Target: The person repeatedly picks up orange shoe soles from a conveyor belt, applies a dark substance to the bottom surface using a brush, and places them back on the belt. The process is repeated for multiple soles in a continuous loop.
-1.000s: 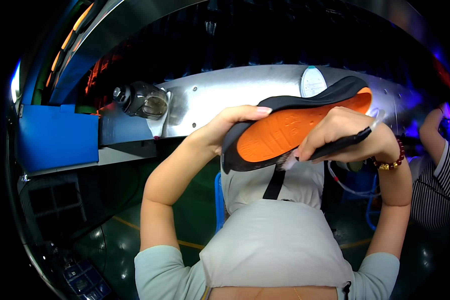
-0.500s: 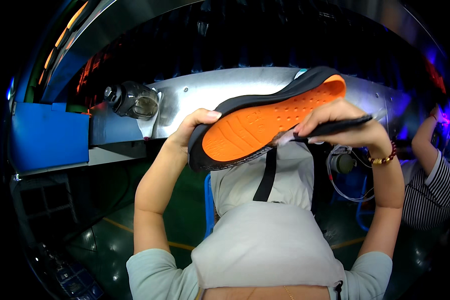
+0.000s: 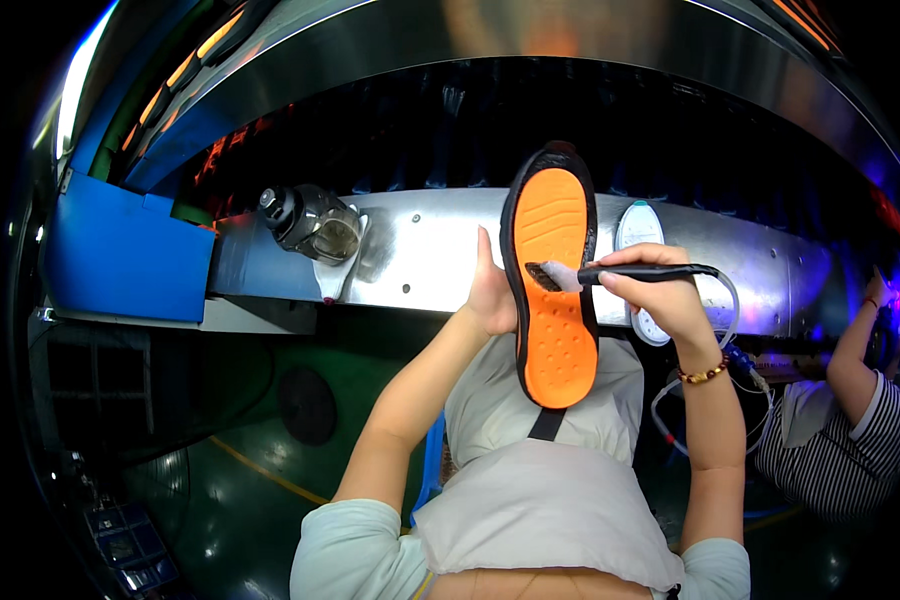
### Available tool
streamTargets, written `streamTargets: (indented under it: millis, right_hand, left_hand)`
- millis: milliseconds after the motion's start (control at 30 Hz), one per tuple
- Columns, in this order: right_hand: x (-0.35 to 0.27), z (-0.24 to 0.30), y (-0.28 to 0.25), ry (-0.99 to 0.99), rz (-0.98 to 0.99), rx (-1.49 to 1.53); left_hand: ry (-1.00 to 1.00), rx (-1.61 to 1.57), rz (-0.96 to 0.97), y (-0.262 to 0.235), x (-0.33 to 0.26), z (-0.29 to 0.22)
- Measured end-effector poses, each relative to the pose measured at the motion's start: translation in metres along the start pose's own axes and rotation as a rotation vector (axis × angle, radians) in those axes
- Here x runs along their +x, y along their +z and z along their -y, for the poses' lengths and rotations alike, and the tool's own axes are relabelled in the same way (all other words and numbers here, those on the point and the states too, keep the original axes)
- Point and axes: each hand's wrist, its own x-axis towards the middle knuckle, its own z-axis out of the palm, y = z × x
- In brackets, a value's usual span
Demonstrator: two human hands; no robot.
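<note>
My left hand (image 3: 490, 295) grips the left edge of a shoe sole (image 3: 555, 350), its thumb up and its other fingers hidden behind. The sole stands nearly lengthwise in front of me, with a black rim around a bright orange face that has grooves and dimples. Pinched in my right hand (image 3: 665, 295) is a brush (image 3: 640, 271) with a black handle and a pale wrapped neck. Its dark, flat bristles touch the orange face near the middle. A clear tube (image 3: 735, 305) runs from the handle's end down past my wrist.
A metal bench (image 3: 430, 240) crosses in front of me. On it lie a white sole-shaped piece (image 3: 642, 225), right of my sole, and a dark drink bottle (image 3: 315, 222) on a white cloth at left. A blue box (image 3: 130, 255) stands far left. Another person (image 3: 840, 440) works at right.
The sole has turned from slanted to nearly upright. My left hand has shifted right along with it, and the brush now touches its middle. The white piece behind has come into view.
</note>
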Motion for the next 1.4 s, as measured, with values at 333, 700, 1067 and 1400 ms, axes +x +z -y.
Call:
streamTargets:
  millis: [333,700,1067,1400]
  right_hand:
    - [-0.018,-0.010,0.031,-0.446,0.007,-0.366]
    - [-0.017,0.026,0.007,-0.226,0.009,-0.033]
    - [-0.033,0.011,0.014,-0.315,0.217,0.076]
    - [-0.045,0.023,0.003,-0.537,0.338,-0.230]
  left_hand:
    - [0.297,0.007,-0.186,0.020,0.005,0.000]
    - [0.281,0.033,0.032,0.042,-0.009,0.002]
    - [0.457,0.072,-0.249,0.056,-0.012,-0.006]
    - [0.745,0.089,-0.171,0.050,-0.013,-0.034]
